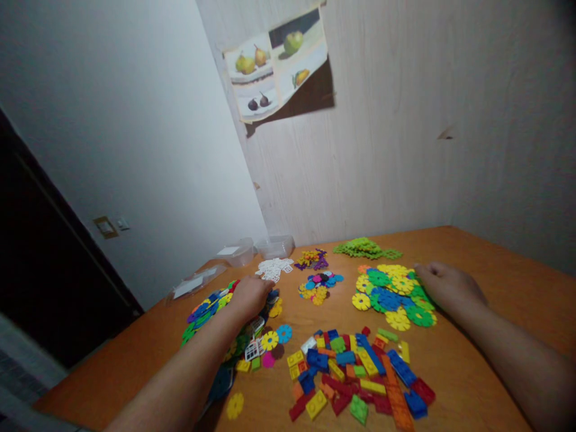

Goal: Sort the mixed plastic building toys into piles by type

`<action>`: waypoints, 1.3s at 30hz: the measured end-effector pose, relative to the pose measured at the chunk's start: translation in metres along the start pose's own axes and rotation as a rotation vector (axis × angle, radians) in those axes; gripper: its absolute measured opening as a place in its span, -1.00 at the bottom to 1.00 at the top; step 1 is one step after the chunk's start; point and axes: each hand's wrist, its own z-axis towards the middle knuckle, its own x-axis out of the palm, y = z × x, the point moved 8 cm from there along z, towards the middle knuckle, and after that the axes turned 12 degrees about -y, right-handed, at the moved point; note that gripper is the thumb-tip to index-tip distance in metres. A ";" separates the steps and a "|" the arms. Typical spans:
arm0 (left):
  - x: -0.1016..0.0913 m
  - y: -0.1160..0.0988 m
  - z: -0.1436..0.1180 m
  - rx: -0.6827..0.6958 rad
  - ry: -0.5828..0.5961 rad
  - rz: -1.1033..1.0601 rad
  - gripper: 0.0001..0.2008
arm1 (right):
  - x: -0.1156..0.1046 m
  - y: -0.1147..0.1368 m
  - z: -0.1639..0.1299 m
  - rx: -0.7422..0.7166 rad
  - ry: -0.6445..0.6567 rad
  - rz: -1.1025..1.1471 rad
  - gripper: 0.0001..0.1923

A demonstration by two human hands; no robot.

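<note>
Nearest, a lone yellow disc (234, 406) is lying flat on the orange-brown table (517, 282), with a loose spread of toy bricks (346, 358) sitting right of it, red, blue, yellow, green and orange. A white grid piece (254, 350) and a blue disc (284, 333) are lying at the near right edge of a mixed heap (204, 315), which is sitting on the left, partly hidden by the forearm. The left hand (254, 294) is reaching over that heap, fingers pointing down into it; grip is not showing, can't tell if anything is being held. On the right, a pile of big notched discs (389, 298) is lying in yellow, green and blue, and the right hand (450, 285) is resting just beside its right edge, fingers curling in; can't tell if it's touching or gripping a disc. Farther, small colored discs (319, 287) are lying mid-table, a clear bag (198, 282) is lying at the left edge, and white pieces (273, 269) and a purple-and-yellow cluster (312, 259) are sitting behind. Clear plastic containers (275, 246) and a green pile (364, 248) are standing along the back. A fruit picture (279, 69) is hanging on the wall (382, 150).
</note>
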 end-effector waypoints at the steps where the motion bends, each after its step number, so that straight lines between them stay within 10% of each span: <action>1: -0.004 -0.001 -0.001 0.009 -0.022 0.000 -0.69 | 0.000 0.000 0.000 0.004 0.001 0.001 -0.49; 6: -0.022 -0.010 0.002 0.010 -0.140 -0.100 -0.77 | 0.002 -0.002 0.001 0.011 0.006 0.006 -0.48; 12: -0.018 -0.045 0.034 -0.191 -0.307 -0.790 -0.83 | -0.001 0.002 -0.001 0.019 -0.019 0.025 -0.50; 18: 0.012 -0.141 0.059 -0.321 -0.049 -1.301 -0.95 | -0.003 0.004 -0.002 -0.006 -0.050 0.049 -0.50; 26: 0.031 -0.224 0.083 -0.323 0.159 -1.391 -0.93 | -0.002 0.001 0.000 0.001 -0.087 0.098 -0.52; 32: 0.029 -0.214 0.081 -0.337 0.144 -1.369 -0.95 | -0.002 0.003 -0.001 0.003 -0.067 0.091 -0.51; 39: 0.005 -0.113 0.055 -0.347 0.028 -1.240 -0.86 | -0.001 0.001 0.000 -0.014 -0.047 0.060 -0.49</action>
